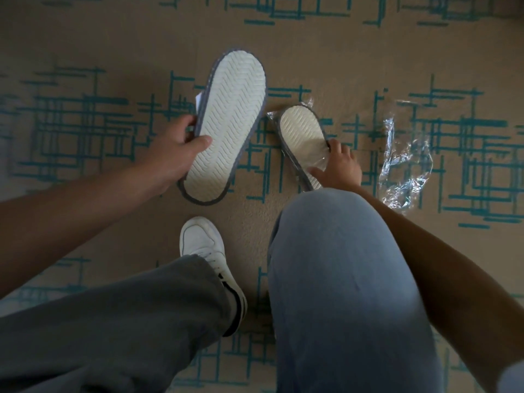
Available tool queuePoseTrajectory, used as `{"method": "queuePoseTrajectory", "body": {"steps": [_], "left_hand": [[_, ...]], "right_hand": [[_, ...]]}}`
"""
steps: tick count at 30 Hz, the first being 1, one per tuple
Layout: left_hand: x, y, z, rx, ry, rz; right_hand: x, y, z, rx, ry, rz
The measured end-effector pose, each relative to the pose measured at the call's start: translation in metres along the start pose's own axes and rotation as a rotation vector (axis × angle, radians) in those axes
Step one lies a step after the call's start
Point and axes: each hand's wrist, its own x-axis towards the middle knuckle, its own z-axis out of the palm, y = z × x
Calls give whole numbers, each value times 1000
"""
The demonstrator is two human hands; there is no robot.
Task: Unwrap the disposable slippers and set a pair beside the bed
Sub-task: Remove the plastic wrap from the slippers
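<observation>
Slipper (226, 124), unwrapped, sole up, held above the carpet (326, 61) by the left hand (173, 151): thumb pressed on the ribbed cream sole, fingers (188, 123) curled round the grey-bound edge, a sliver of white upper visible behind them. Second slipper (302, 134) lying sole up on the carpet, just right of the first and apart from it, in clear plastic wrap (289, 113) bunched beyond its far end. Right hand (338, 165) set on the near end of this slipper, thumb and fingertips pinching its sole and film. Loose clear wrapper (405, 165), crumpled, on the carpet well to the right, touching neither slipper nor hand. Tan carpet with teal crossed-line pattern. Lower field: white sneaker (204, 248) planted flat on the carpet below the held slipper; right knee (340, 265) in grey-blue trousers raised beneath the right hand, hiding the wrapped slipper's near end. Bed outside the field of view.
</observation>
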Motion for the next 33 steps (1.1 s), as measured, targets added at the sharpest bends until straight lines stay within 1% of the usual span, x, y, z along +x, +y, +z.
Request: {"method": "queuePoseTrajectory", "body": {"steps": [3, 5, 7, 9, 13, 16, 18, 20, 26, 30, 33], "left_hand": [[8, -3, 2, 47, -6, -19], [15, -6, 4, 41, 38, -65], [26, -9, 12, 54, 68, -105], [38, -8, 25, 58, 59, -144], [52, -20, 56, -107, 100, -223], [50, -34, 81, -167, 102, -252], [45, -41, 93, -112, 98, -247], [40, -52, 95, -5, 133, -256], [28, -88, 94, 269, 321, -254], [22, -99, 102, 407, 307, -259], [20, -99, 107, 490, 332, -248]], "right_hand": [[4, 10, 1, 54, -24, 106], [6, 14, 2, 99, -78, 138], [8, 15, 2, 156, -88, 148], [9, 13, -1, 203, -86, 170], [8, 10, -1, 224, -98, 202], [11, 12, 0, 235, -106, 202], [11, 14, 1, 232, -102, 203], [12, 13, 0, 225, -94, 194], [11, 12, 2, 219, -82, 207], [8, 11, 7, 208, -47, 196], [9, 9, 10, 217, -29, 198]]}}
